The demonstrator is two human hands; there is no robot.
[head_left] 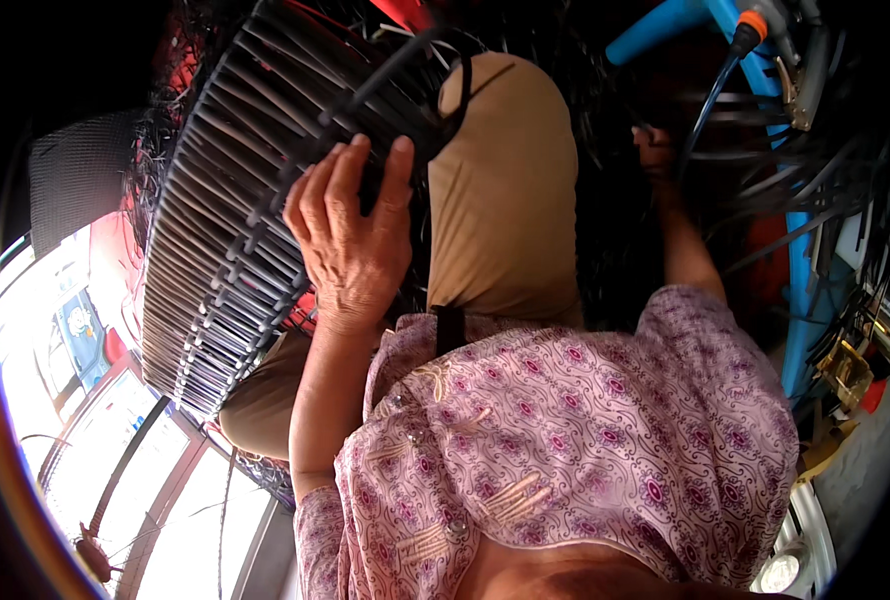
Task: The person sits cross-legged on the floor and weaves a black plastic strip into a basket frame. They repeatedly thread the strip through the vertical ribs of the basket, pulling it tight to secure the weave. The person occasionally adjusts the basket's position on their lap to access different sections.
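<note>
A curved panel woven from flat dark strips point(230, 215) leans along the left of my lap. My left hand point(350, 225) rests at its edge, fingers spread and fingertips upward, holding nothing. Above those fingertips a loose dark strip point(397, 68) arcs into a loop next to my raised knee point(510, 170). Out to the right, in shadow, my right hand point(655, 150) has its fingers curled closed. What lies in them, if anything, is too dark to make out.
At the right stands a blue tubular frame point(797, 270), with an air tool point(790, 60) and its orange-collared hose fitting point(750, 32) at its top. Many loose dark strips point(815, 180) hang there. A dark mesh sheet point(85, 170) is at the far left.
</note>
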